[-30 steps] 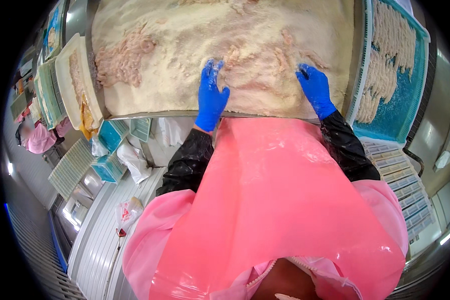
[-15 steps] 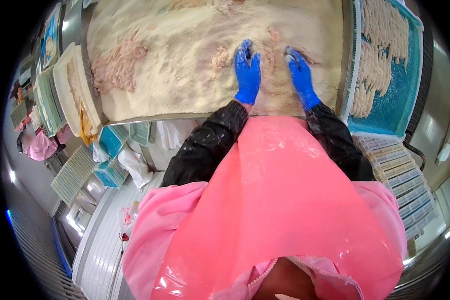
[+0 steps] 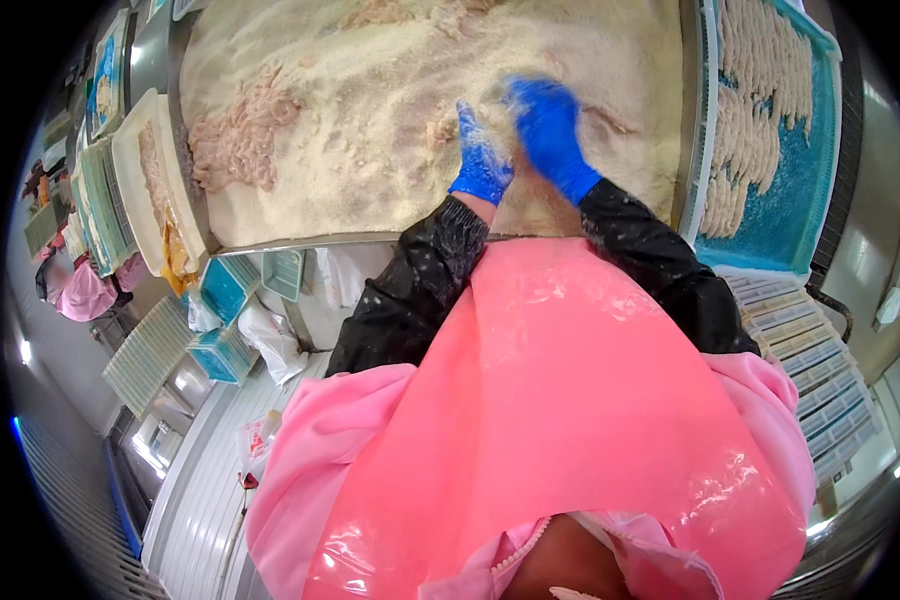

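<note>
Both blue-gloved hands worked close together in the breadcrumbs (image 3: 390, 150): left hand (image 3: 482, 160) cupped narrow, right hand (image 3: 550, 135) blurred, its spread unclear, apparently coating meat strips (image 3: 232, 145).

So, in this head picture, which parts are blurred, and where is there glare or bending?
In the head view the right hand is smeared by motion blur, the left hand is sharper; soft glare lies on the pink apron; the metal edge of the crumb table curves from fisheye distortion, with black corners around the picture.
</note>
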The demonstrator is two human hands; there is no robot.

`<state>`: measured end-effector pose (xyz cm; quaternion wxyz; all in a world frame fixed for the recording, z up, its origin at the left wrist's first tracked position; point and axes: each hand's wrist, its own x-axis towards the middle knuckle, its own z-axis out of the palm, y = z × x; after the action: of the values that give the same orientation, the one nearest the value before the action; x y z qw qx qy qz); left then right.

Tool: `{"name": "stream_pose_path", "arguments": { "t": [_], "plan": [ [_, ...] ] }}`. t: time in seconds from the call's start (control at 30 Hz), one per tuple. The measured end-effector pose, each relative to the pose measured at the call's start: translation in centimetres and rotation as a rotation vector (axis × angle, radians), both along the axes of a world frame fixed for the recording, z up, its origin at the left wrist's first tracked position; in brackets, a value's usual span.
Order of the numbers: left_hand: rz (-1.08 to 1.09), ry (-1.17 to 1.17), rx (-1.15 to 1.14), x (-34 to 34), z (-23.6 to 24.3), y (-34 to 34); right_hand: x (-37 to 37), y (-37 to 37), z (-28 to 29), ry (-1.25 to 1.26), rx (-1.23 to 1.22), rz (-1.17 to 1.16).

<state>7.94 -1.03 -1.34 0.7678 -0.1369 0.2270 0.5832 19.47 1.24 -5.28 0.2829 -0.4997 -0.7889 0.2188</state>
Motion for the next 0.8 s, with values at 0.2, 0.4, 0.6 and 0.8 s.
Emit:
{"name": "stream_pose_path", "arguments": {
  "t": [0.2,0.4,0.6,0.8],
  "plan": [
    [-0.123,0.264,0.024,-1.8,-0.6,-1.4,3.7,4.2,2.8,-0.336,0.091,-0.180],
    [-0.152,1.227,0.275,-2.8,3.0,-2.1,5.9,-2.5,5.2,-0.588,-0.106,0.233],
    [0.109,0.678,0.189,-2.7,2.7,-1.7,6.7,-4.5,3.3,-0.093,-0.178,0.033],
    [0.131,0.098,0.028,-2.7,1.0,-1.9,4.2,-3.7,5.7,0.398,-0.393,-0.087]
  ]
}}
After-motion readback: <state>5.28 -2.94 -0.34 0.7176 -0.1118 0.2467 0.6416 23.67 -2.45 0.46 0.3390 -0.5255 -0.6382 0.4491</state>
